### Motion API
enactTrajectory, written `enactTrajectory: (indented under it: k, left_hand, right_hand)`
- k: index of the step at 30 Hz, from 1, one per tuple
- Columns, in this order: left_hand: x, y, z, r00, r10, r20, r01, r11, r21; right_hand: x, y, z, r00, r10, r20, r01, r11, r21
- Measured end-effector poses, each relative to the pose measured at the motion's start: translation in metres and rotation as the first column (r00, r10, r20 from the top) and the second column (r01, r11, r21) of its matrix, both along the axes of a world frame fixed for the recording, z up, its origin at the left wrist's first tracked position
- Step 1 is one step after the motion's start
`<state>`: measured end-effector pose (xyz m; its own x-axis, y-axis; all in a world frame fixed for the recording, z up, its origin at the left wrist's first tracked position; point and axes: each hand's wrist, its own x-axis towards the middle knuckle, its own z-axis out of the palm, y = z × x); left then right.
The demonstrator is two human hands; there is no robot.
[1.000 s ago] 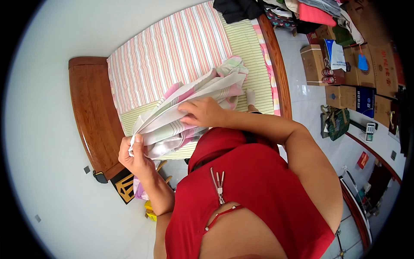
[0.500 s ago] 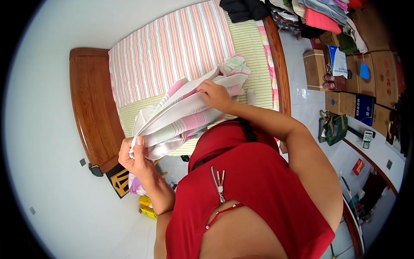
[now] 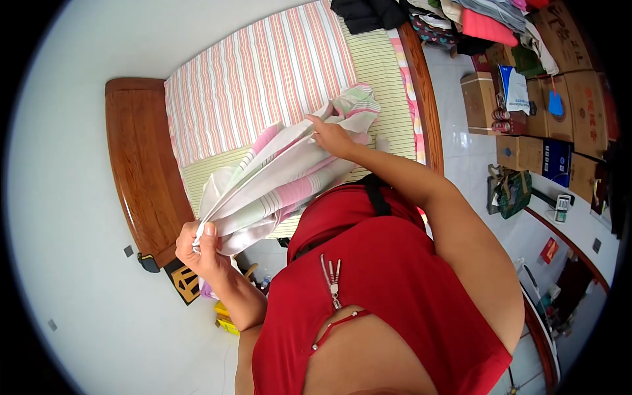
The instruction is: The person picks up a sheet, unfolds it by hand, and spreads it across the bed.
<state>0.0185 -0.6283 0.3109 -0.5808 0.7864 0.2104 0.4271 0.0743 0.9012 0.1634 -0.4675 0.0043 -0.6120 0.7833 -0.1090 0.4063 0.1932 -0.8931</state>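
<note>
A bunched bed sheet, white with pink and pale green stripes, stretches across the bed in loose folds. At its lower left end, my left hand is closed around a gathered corner, the thumb pressed on the cloth. My right hand rests over the upper middle of the sheet, its index finger stretched out and apart from the other fingers. The cloth under the right palm is hidden.
The bed has a wooden headboard, a wooden side rail and a striped cover. Black clothing lies at the far corner. Cardboard boxes and piled clothes stand to the right.
My right hand has loosened from a pinch on the sheet, its index finger now extended. My left hand has moved slightly down and left with the gathered corner.
</note>
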Motion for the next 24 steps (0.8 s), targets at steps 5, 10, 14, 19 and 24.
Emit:
enactTrajectory:
  k: [5, 10, 14, 19, 24]
  left_hand:
    - [-0.001, -0.002, 0.006, 0.998, -0.029, -0.054, 0.032, 0.999, 0.039]
    - [-0.006, -0.009, 0.008, 0.997, 0.012, -0.072, -0.008, 0.998, 0.06]
    - [-0.015, -0.018, 0.01, 0.997, 0.074, -0.005, -0.074, 0.996, 0.051]
    - [-0.024, -0.024, 0.0, 0.998, 0.058, 0.028, -0.06, 0.994, 0.087]
    - [-0.023, -0.022, 0.003, 0.996, 0.084, 0.037, -0.087, 0.992, 0.089]
  right_hand:
    - [-0.014, 0.011, 0.004, 0.98, 0.108, -0.167, -0.123, 0.989, -0.083]
    - [-0.019, 0.024, -0.026, 0.984, -0.021, -0.176, 0.055, 0.98, 0.191]
    - [0.009, 0.054, 0.002, 0.993, -0.105, -0.061, 0.119, 0.949, 0.292]
    - [0.042, 0.088, 0.046, 0.991, 0.133, 0.02, -0.134, 0.969, 0.209]
    - [0.044, 0.063, 0.025, 0.831, 0.555, 0.02, -0.543, 0.82, -0.184]
